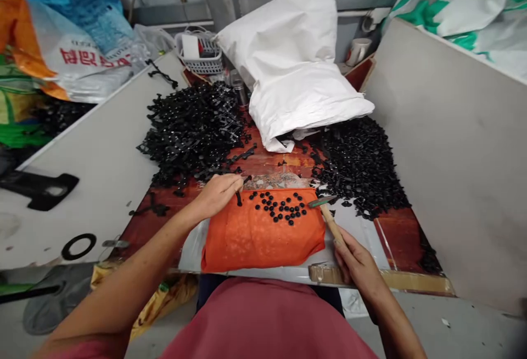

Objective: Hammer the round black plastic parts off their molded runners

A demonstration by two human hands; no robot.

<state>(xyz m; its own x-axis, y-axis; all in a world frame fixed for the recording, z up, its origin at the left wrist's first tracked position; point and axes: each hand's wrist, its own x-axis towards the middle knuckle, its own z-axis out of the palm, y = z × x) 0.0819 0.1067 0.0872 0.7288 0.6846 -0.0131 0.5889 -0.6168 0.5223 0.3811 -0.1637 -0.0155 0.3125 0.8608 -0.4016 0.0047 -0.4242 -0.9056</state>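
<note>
My left hand (220, 193) is closed at the back left corner of an orange cloth (263, 246), gripping a small black plastic piece (239, 198) whose ends stick out past the fingers. Wrapped round a wooden handle, my right hand (356, 254) holds a small hammer (331, 222). Its narrow greenish head (321, 201) hangs over the cloth's right edge. Several small round black caps (284, 208) lie scattered on the back half of the cloth. Just behind the cloth is a worn grey slab (280, 181), partly covered by my left hand.
A tangled heap of black plastic parts (197, 128) stands at the left, and a finer black heap (362, 167) at the right. A white sack (300, 68) slumps between them at the back. Pale boards (444, 145) wall both sides. A grey basket (201, 62) sits behind.
</note>
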